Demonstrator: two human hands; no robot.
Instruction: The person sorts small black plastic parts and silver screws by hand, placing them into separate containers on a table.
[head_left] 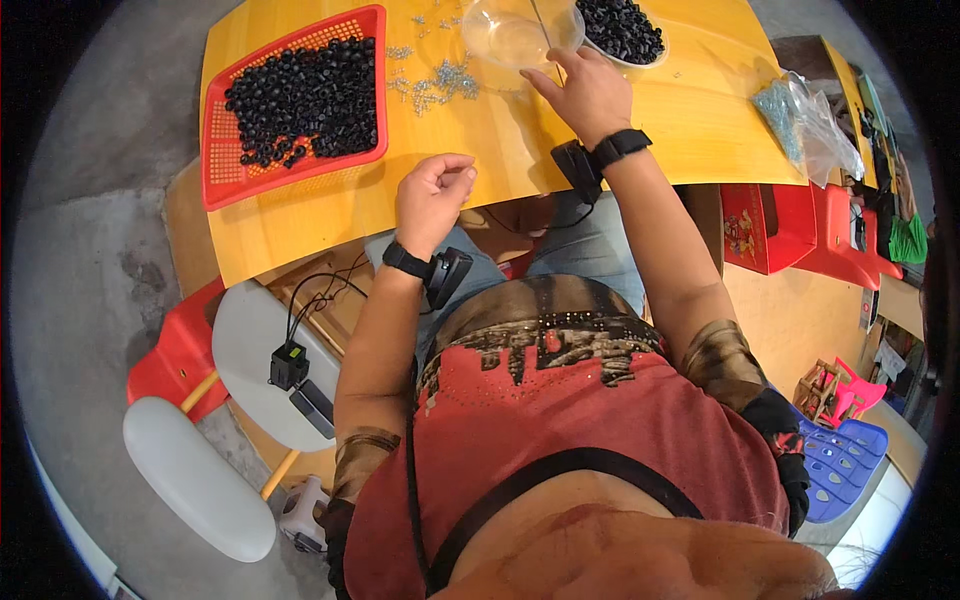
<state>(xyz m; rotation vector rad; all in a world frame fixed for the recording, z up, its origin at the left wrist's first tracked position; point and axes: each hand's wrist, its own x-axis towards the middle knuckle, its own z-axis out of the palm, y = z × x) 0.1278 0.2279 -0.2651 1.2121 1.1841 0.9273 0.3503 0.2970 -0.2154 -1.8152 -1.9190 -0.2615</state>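
Note:
Over the table's near edge is my left hand (432,203), fingers curled and thumb against the forefinger; anything in the pinch is too small to make out. My right hand (592,98) reaches farther in, thumb and forefinger spread apart, at the near rims of two bowls. One is a clear plastic bowl (500,40); the other holds small black plastic parts (622,32). A thin metal rod (543,25) crosses the clear bowl and runs down between that thumb and forefinger; whether the fingers grip it is unclear. Small silvery screws (450,80) lie loose left of the clear bowl.
A red plastic basket (381,90) with many black parts stands at the yellow table's (330,210) left side. On the right lies a clear bag (785,120) of small metal pieces. Red chairs (845,225) and a grey stool seat (250,350) stand around.

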